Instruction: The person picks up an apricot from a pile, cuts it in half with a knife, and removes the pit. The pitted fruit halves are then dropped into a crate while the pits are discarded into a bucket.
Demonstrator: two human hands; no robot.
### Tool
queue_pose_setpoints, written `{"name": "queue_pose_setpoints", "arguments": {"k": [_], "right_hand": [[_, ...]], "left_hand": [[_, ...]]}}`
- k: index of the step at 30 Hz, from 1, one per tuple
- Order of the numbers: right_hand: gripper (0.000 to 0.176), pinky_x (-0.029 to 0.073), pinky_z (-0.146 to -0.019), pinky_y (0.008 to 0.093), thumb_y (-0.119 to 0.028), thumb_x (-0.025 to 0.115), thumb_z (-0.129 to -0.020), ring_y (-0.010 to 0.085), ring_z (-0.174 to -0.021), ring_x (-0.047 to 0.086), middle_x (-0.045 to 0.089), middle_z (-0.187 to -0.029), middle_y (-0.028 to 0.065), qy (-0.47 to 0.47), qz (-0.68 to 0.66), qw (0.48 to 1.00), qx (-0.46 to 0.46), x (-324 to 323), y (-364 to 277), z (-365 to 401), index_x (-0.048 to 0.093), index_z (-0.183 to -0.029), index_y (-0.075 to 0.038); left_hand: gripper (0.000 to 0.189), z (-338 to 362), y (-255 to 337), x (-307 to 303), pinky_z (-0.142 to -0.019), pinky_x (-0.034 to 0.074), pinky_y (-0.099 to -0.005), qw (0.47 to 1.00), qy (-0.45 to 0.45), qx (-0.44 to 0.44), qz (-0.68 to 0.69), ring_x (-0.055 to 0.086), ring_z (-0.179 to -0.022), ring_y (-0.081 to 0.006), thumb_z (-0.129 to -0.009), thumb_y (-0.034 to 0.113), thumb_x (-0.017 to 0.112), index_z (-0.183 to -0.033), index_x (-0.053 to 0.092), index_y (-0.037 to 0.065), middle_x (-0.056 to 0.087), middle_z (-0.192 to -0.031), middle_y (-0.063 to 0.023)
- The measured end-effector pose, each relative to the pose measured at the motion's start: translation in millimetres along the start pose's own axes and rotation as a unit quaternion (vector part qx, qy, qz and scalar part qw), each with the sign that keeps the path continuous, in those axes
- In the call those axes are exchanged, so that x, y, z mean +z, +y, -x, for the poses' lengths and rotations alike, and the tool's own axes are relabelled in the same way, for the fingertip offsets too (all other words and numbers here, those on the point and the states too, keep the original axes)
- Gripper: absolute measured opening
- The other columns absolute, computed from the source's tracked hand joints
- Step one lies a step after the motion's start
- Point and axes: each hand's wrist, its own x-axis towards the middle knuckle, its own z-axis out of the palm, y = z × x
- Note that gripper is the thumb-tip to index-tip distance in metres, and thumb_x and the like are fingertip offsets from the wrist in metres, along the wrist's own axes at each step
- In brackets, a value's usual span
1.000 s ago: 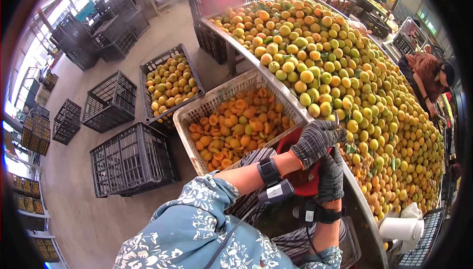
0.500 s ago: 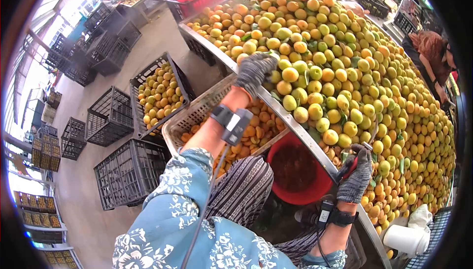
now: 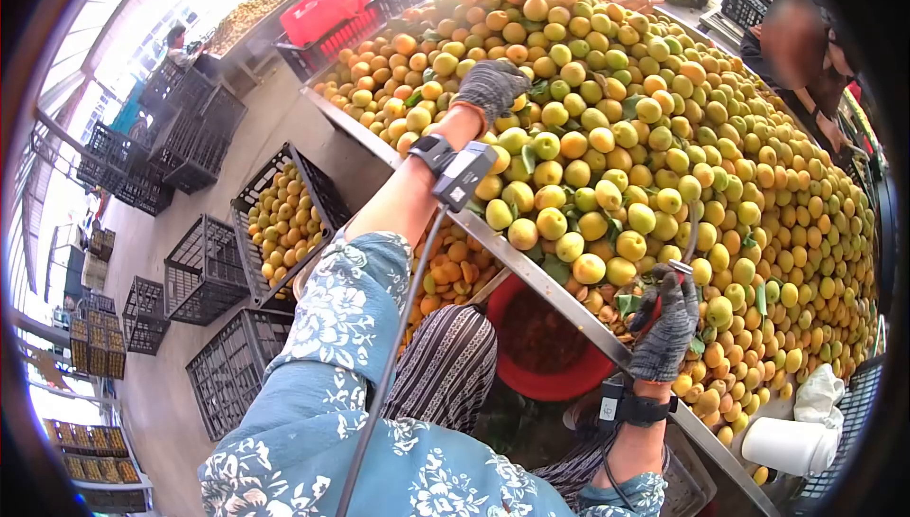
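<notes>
Labels (image 3: 608,409) on my wrist units (image 3: 466,178) are too small to read. Fruit (image 3: 607,197) lies heaped on the metal-edged table (image 3: 547,289), round, green-yellow to orange, leaves (image 3: 761,300) among it. My right hand (image 3: 666,329) is closed round a curved-bladed knife (image 3: 680,268); my left hand (image 3: 491,88) is over the heap, whether pinching anything I cannot tell.

Left fingers (image 3: 516,76) farther over fruit pile (image 3: 669,200)

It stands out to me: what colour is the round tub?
The tub is red; head view shows it best.
</notes>
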Motion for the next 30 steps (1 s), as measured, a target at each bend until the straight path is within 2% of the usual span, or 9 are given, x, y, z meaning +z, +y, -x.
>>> {"name": "queue_pose_setpoints", "arguments": {"k": [1, 3, 5, 10, 17, 18, 23, 26, 30], "right_hand": [[0.024, 0.036, -0.036, 0.0185, -0.030, 0.058, -0.095, 0.0057, -0.043, 0.046, 0.052, -0.063, -0.0033, 0.005, -0.002, 1.000, -0.003, 1, -2, 2, 0.061, -0.101, -0.007], [0.015, 0.032, -0.038, 0.0213, -0.019, 0.059, -0.092, 0.0072, -0.043, 0.044, 0.052, -0.059, -0.0019, 0.011, 0.005, 1.000, -0.003, 3, -6, 5, 0.062, -0.097, -0.006], [0.015, 0.031, -0.039, 0.0211, -0.019, 0.060, -0.091, 0.0066, -0.043, 0.042, 0.050, -0.059, -0.0019, 0.018, 0.000, 1.000, -0.012, 1, -7, 7, 0.061, -0.097, -0.005], [0.021, 0.032, -0.040, 0.0212, -0.024, 0.063, -0.091, 0.0067, -0.044, 0.042, 0.049, -0.059, -0.0018, 0.007, -0.014, 1.000, -0.024, -17, -11, 7, 0.061, -0.098, -0.004], [0.020, 0.033, -0.037, 0.0191, -0.024, 0.059, -0.094, 0.0055, -0.043, 0.044, 0.051, -0.061, -0.0023, 0.007, -0.007, 1.000, -0.026, -22, -18, -2, 0.061, -0.100, -0.005], [0.020, 0.032, -0.037, 0.0192, -0.024, 0.059, -0.094, 0.0054, -0.043, 0.044, 0.052, -0.061, -0.0024, 0.007, -0.004, 1.000, -0.018, -22, -17, -4, 0.061, -0.100, -0.005], [0.014, 0.029, -0.037, 0.0200, -0.020, 0.062, -0.091, 0.0046, -0.040, 0.040, 0.049, -0.057, -0.0046, 0.020, -0.035, 0.999, 0.009, -11, -14, -8, 0.062, -0.097, -0.007], [0.013, 0.029, -0.037, 0.0197, -0.020, 0.063, -0.091, 0.0042, -0.039, 0.040, 0.050, -0.056, -0.0051, 0.020, -0.020, 1.000, 0.006, -7, -11, -9, 0.063, -0.094, -0.008], [0.012, 0.029, -0.037, 0.0192, -0.021, 0.064, -0.091, 0.0034, -0.040, 0.041, 0.051, -0.057, -0.0061, 0.020, -0.024, 0.999, 0.015, -7, -12, -9, 0.065, -0.094, -0.010]], "left_hand": [[0.021, -19, -4, 11, -0.076, 0.054, -0.0404, 0.964, 0.001, 0.154, -0.218, 0.069, -0.085, -0.0296, -0.084, 0.019, 0.056, -0.096, 0.073, 0.013, 0.071, -0.093, -0.0086], [0.031, -38, 30, 16, -0.084, 0.052, -0.0440, 0.989, -0.077, -0.046, -0.116, 0.067, -0.094, -0.0306, -0.083, 0.033, 0.057, -0.101, 0.071, 0.012, 0.069, -0.105, -0.0111], [0.036, -46, 58, 19, -0.090, 0.050, -0.0441, 0.975, -0.095, -0.137, -0.146, 0.064, -0.104, -0.0323, -0.082, 0.035, 0.059, -0.109, 0.068, 0.013, 0.067, -0.111, -0.0141], [0.065, -63, 72, 37, -0.112, 0.024, -0.0524, 0.938, -0.176, -0.197, -0.225, 0.042, -0.132, -0.0300, -0.084, 0.060, 0.053, -0.126, 0.061, 0.011, 0.053, -0.136, -0.0117], [0.075, -65, 53, 45, -0.107, 0.031, -0.0472, 0.956, -0.142, -0.184, -0.179, 0.049, -0.125, -0.0310, -0.073, 0.070, 0.060, -0.119, 0.064, 0.009, 0.057, -0.130, -0.0150], [0.068, -61, 51, 45, -0.096, 0.042, -0.0414, 0.955, -0.118, -0.144, -0.229, 0.057, -0.113, -0.0299, -0.078, 0.071, 0.053, -0.107, 0.069, 0.011, 0.063, -0.116, -0.0140], [0.067, -59, 54, 50, -0.095, 0.043, -0.0416, 0.959, -0.097, -0.109, -0.243, 0.058, -0.112, -0.0291, -0.077, 0.071, 0.055, -0.108, 0.069, 0.013, 0.064, -0.115, -0.0134], [0.066, -63, 70, 45, -0.094, 0.047, -0.0416, 0.952, -0.111, -0.187, -0.217, 0.060, -0.112, -0.0308, -0.074, 0.064, 0.064, -0.114, 0.067, 0.012, 0.064, -0.117, -0.0147], [0.063, -60, 75, 37, -0.093, 0.047, -0.0431, 0.963, -0.115, -0.176, -0.167, 0.060, -0.111, -0.0339, -0.072, 0.053, 0.072, -0.117, 0.060, 0.009, 0.063, -0.117, -0.0185]]}}
